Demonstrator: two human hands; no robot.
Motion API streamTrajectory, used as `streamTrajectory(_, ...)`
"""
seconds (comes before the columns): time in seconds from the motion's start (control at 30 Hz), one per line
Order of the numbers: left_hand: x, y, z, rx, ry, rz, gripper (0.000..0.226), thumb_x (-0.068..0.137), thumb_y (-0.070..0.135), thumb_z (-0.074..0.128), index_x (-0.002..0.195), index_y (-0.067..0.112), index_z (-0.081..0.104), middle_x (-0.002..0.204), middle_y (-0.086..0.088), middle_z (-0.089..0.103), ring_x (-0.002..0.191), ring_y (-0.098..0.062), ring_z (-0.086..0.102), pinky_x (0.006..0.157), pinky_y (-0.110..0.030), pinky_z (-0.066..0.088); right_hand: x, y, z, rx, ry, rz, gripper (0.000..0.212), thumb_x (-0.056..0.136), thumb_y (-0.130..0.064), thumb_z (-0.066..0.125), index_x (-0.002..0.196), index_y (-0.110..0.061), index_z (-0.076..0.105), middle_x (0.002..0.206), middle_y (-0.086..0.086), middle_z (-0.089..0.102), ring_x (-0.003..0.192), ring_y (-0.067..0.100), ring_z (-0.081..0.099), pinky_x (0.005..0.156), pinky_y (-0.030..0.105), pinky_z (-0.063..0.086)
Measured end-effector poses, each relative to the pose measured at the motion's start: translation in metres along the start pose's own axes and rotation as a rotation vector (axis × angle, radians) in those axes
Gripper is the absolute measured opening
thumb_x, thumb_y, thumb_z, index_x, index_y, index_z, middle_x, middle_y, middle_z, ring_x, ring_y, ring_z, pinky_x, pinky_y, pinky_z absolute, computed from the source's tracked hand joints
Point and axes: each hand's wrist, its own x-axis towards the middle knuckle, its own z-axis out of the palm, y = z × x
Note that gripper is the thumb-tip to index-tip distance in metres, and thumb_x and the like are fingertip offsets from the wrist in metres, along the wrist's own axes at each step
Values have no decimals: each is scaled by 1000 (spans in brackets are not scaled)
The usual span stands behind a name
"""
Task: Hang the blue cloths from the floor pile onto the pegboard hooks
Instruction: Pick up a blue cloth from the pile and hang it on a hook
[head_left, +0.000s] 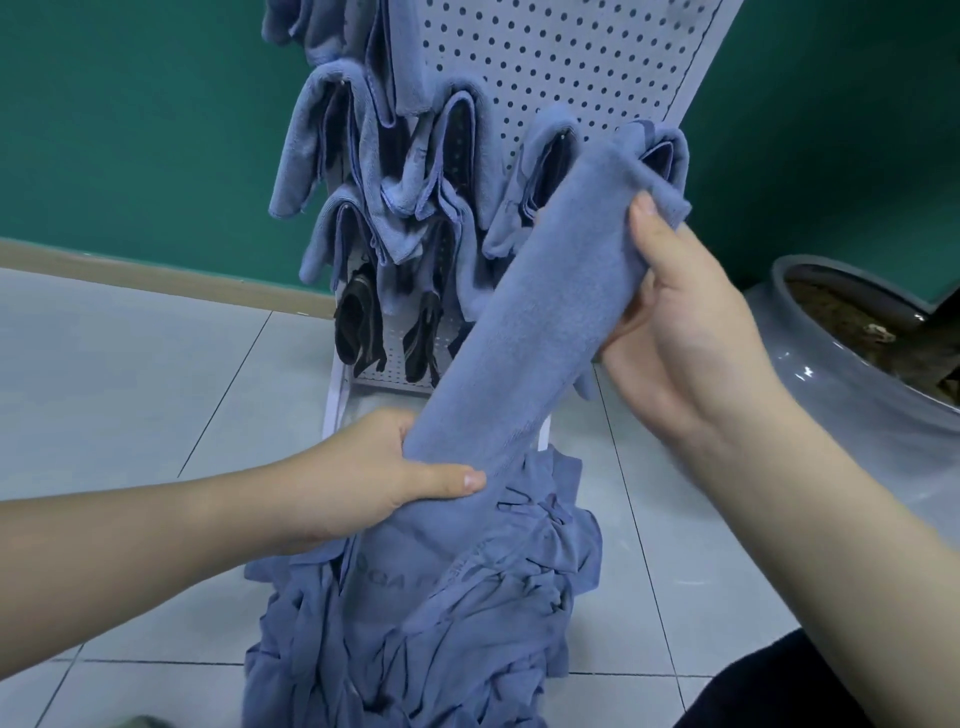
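Note:
A blue cloth is stretched on a slant between both hands, above the floor pile. My left hand grips its lower end, thumb over the fabric. My right hand grips its upper end, thumb on top near the cloth's corner. Below lies the pile of crumpled blue cloths on the tiled floor. Behind stands the white pegboard, with several blue cloths hanging from its hooks. The upper end of the held cloth is level with the lower right hung cloth.
A grey glazed pot with soil stands on the floor at the right. Two dark items hang low on the pegboard. A green wall with a beige skirting lies behind. A dark garment shows at the bottom right.

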Motion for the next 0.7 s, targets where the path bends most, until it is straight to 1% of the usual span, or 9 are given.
streamTrajectory(0.1, -2, -3, -1, 23, -46, -45, 16, 92, 19, 72, 106, 13, 77, 101, -4, 80, 95, -22, 77, 77, -27, 60, 9, -12, -16, 58, 37, -44, 40, 111, -23, 43, 145, -4, 51, 143, 22, 60, 131, 35, 60, 110, 51, 50)
streamTrajectory(0.2, -4, -5, -1, 29, -106, -68, 13, 94, 18, 70, 103, 14, 78, 105, -10, 79, 100, -29, 76, 89, -41, 60, 18, -21, -33, 131, 105, -54, 41, 110, -26, 45, 145, -5, 51, 140, 21, 62, 126, 31, 65, 98, 45, 58)
streamTrajectory(0.23, -5, -5, -1, 31, -117, -70, 11, 94, 18, 70, 100, 17, 80, 105, -10, 79, 99, -30, 76, 89, -41, 60, 19, -22, -38, 141, 137, -42, 41, 110, -27, 45, 144, -6, 52, 138, 19, 65, 123, 30, 67, 95, 44, 59)
streamTrajectory(0.33, -8, -4, 2, 41, -132, -68, 18, 94, 18, 68, 90, 30, 81, 99, -6, 80, 88, -22, 77, 75, -31, 60, 22, -15, -49, 95, 183, 24, 41, 110, -32, 44, 142, -10, 55, 132, 15, 69, 117, 30, 71, 87, 45, 62)
streamTrajectory(0.37, -9, -3, 3, 37, -142, -68, 19, 94, 19, 68, 89, 33, 81, 98, -5, 80, 87, -20, 77, 73, -29, 59, 23, -13, -52, 80, 196, 42, 41, 110, -34, 44, 142, -12, 55, 131, 13, 70, 115, 29, 71, 84, 45, 63)
streamTrajectory(0.43, -9, -2, 2, 24, -153, -64, 17, 91, 22, 69, 90, 34, 80, 99, -4, 80, 88, -19, 77, 74, -28, 58, 23, -12, -57, 52, 213, 58, 40, 110, -35, 43, 143, -14, 55, 130, 10, 71, 114, 27, 72, 82, 44, 63)
streamTrajectory(0.5, -9, -1, 2, 19, -157, -52, 13, 87, 27, 70, 90, 34, 81, 100, -3, 80, 89, -19, 77, 75, -28, 58, 24, -13, -63, 5, 230, 46, 39, 110, -35, 43, 142, -16, 55, 131, 9, 71, 115, 26, 72, 85, 45, 63)
streamTrajectory(0.6, -11, -1, 4, 13, -138, -60, 14, 82, 34, 72, 93, 32, 80, 101, -3, 80, 92, -21, 77, 75, -29, 60, 25, -8, -71, -110, 253, 14, 37, 110, -35, 44, 139, -15, 57, 130, 10, 71, 118, 30, 70, 94, 50, 59)
streamTrajectory(0.7, -14, -3, 0, 27, -123, -126, 19, 80, 35, 75, 96, 27, 81, 102, -4, 80, 94, -24, 77, 77, -31, 61, 24, 5, -72, -155, 303, 18, 31, 110, -33, 47, 128, -14, 63, 127, 14, 72, 117, 31, 70, 99, 51, 56)
